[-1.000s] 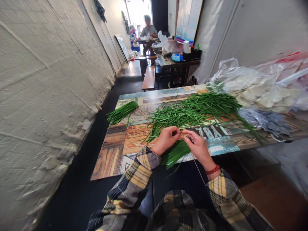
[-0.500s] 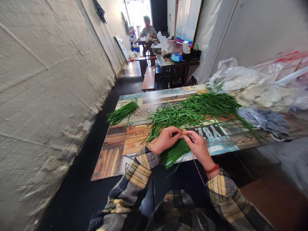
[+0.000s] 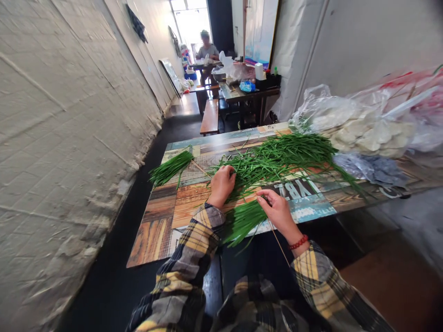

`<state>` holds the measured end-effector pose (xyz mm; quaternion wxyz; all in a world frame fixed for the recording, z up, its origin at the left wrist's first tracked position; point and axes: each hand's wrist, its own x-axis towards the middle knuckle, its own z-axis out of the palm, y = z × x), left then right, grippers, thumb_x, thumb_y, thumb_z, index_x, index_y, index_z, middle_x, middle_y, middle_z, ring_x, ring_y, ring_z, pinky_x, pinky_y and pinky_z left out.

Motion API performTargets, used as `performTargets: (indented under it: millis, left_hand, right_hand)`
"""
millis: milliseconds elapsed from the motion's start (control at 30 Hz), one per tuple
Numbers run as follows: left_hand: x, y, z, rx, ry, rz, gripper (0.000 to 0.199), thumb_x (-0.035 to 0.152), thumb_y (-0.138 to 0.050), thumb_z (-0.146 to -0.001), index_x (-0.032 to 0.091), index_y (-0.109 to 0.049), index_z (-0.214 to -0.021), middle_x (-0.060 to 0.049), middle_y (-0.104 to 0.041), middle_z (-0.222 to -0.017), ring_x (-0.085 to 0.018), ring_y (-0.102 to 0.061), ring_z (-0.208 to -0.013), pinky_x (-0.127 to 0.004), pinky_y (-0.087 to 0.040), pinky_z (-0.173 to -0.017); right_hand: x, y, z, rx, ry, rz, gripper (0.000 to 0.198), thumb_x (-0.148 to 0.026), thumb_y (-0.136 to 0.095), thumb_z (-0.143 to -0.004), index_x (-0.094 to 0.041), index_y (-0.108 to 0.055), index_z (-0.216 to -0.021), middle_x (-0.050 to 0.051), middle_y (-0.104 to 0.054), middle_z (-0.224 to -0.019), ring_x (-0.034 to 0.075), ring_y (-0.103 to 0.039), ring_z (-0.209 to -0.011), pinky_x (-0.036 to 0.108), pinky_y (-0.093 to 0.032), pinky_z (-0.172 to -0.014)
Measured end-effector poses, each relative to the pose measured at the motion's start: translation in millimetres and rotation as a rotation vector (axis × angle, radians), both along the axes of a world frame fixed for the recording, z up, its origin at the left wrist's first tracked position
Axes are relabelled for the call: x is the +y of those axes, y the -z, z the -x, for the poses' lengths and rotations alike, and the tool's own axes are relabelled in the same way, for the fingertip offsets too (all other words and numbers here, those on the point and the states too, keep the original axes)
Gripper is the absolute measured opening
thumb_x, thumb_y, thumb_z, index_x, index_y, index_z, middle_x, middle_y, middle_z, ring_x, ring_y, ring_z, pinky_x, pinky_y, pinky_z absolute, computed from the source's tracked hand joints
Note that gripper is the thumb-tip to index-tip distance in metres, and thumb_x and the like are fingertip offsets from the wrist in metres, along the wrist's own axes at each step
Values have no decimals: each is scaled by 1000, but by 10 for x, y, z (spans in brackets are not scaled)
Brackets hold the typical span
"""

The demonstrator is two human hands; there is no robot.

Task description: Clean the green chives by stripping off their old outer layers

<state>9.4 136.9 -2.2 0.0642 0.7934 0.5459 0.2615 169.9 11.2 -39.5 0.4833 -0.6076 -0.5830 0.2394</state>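
Observation:
In the head view, my right hand (image 3: 277,210) pinches a thin wooden skewer (image 3: 279,244) at the near edge of the table. A flat bunch of garlic chives (image 3: 246,218) fans out from it toward the left. My left hand (image 3: 222,185) is at the near left edge of a loose pile of green chives (image 3: 289,154), its fingers curled together. What lies between its fingertips is hidden. A finished-looking skewered bunch of chives (image 3: 171,168) lies at the table's left side, with its bare stick pointing right.
The wood-patterned table (image 3: 157,230) carries a clear plastic bag (image 3: 370,131) of pale flat pieces and a grey-blue cloth (image 3: 387,171) at the right. Beyond are a bench (image 3: 210,116), another table (image 3: 235,94) with bags, and a seated person (image 3: 207,50). A white brick wall (image 3: 69,138) runs along the left.
My left hand has left the skewer beside my right hand and moved left and away from me to the chive pile. My right hand still holds the skewer. The view has shifted slightly.

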Motion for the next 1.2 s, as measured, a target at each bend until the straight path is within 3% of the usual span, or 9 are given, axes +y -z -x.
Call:
performTargets:
  millis: [200,500,733,867,1100,1200]
  left_hand:
    - [-25,2,-17,104,17,41,13,20,-52,-81,21,-64,-85,-4,-64,-86,-16,-57,-78,-26,-39,-65]
    - [56,127,53,-464,162,209,10,13,-50,-71,14,-60,-70,0,-58,-68,-11,-51,-65,-22,-40,-63]
    - [-85,89,-37,-607,401,385,11,7,-47,-69,14,-55,-71,2,-57,-66,-8,-48,-60,-19,-38,-58]
    - [-132,51,-56,-520,419,335,13,5,-45,-71,15,-52,-74,1,-56,-66,-10,-49,-60,-21,-39,-59]
    - [-237,-67,-49,17,328,-85,14,11,-44,-83,18,-56,-79,-8,-57,-86,-21,-51,-87,-34,-39,-81]
    - [-215,-55,-43,-34,296,-73,17,9,-41,-84,18,-55,-81,-7,-57,-85,-19,-51,-83,-30,-40,-76]
  right_hand:
    - [1,-12,3,15,-1,10,23,-36,-52,-85,-19,-64,-94,2,-65,-74,15,-55,-62,25,-39,-55]
    - [-8,-31,7,7,11,16,22,-36,-52,-85,-20,-64,-94,2,-66,-74,16,-56,-62,27,-42,-57]
    - [-1,-18,8,59,-5,20,24,-36,-53,-85,-20,-64,-99,5,-70,-86,18,-63,-72,30,-48,-66]
    - [1,-6,8,89,-15,16,25,-36,-54,-85,-20,-64,-101,6,-71,-93,19,-65,-80,32,-50,-73]
    - [5,35,9,80,-2,33,25,-36,-54,-86,-21,-64,-103,5,-71,-91,19,-65,-76,31,-51,-69]
    - [4,32,11,77,2,27,25,-36,-54,-86,-21,-64,-103,6,-71,-91,19,-65,-78,32,-51,-71]
